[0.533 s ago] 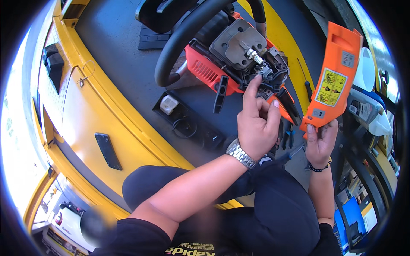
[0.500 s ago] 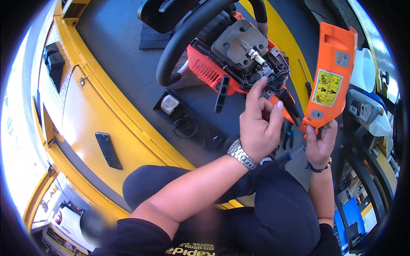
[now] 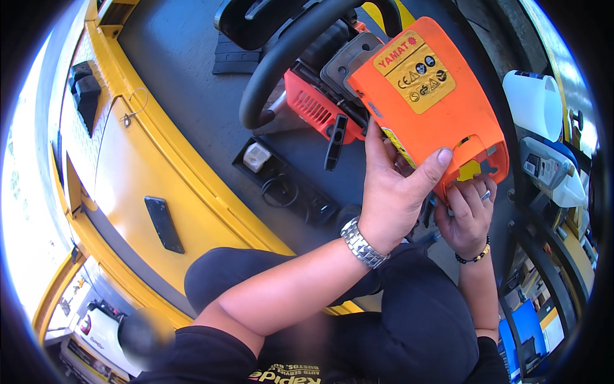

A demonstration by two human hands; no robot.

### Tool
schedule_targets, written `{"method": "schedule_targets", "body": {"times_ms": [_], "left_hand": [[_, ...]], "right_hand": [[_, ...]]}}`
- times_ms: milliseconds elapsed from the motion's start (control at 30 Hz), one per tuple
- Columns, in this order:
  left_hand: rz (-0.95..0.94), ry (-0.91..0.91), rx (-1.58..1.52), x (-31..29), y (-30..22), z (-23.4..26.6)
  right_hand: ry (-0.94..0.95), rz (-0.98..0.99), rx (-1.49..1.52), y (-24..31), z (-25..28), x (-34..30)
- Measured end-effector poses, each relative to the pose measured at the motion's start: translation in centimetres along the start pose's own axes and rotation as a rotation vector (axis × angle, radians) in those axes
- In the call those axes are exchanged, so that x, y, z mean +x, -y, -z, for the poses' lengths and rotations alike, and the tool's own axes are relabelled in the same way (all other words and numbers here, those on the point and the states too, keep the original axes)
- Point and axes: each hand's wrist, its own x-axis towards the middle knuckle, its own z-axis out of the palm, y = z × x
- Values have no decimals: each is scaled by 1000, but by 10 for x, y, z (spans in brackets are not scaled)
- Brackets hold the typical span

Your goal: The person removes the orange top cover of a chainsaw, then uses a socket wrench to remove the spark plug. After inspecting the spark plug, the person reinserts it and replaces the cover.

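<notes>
An orange chainsaw cover (image 3: 441,137) is raised in front of me, its yellow label side facing up. My left hand (image 3: 398,198) grips its left edge, thumb on top and fingers underneath. At the cover's near end, my right hand (image 3: 465,214) has its fingers curled on the rim. Beyond and partly behind the cover sits an orange-red chainsaw (image 3: 313,105) with a curved black handle (image 3: 252,86) and a grey engine cylinder (image 3: 342,64). The cover hides the chainsaw's spark plug area.
A black tray (image 3: 300,195) with a white block (image 3: 257,157) and a cable lies left of my hands. A phone (image 3: 164,224) rests on the yellow frame (image 3: 192,198). A white container (image 3: 534,105) and a grey bottle (image 3: 543,163) stand at right.
The cover has swung left and turned over, from upright at the right to above the chainsaw. My left hand has left the spark plug area and taken hold of the cover.
</notes>
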Motion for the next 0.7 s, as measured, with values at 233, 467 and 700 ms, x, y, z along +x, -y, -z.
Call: {"method": "schedule_targets", "body": {"times_ms": [233, 467, 700], "left_hand": [[-18, -83, 516, -8, -4, 1], [-464, -135, 1098, -37, -8, 10], [-441, -234, 1132, -7, -56, 46]], "right_hand": [[-51, -54, 67, 8, -16, -4], [-61, -59, 182, 4, -23, 14], [-30, -72, 214, 12, -34, 29]]}}
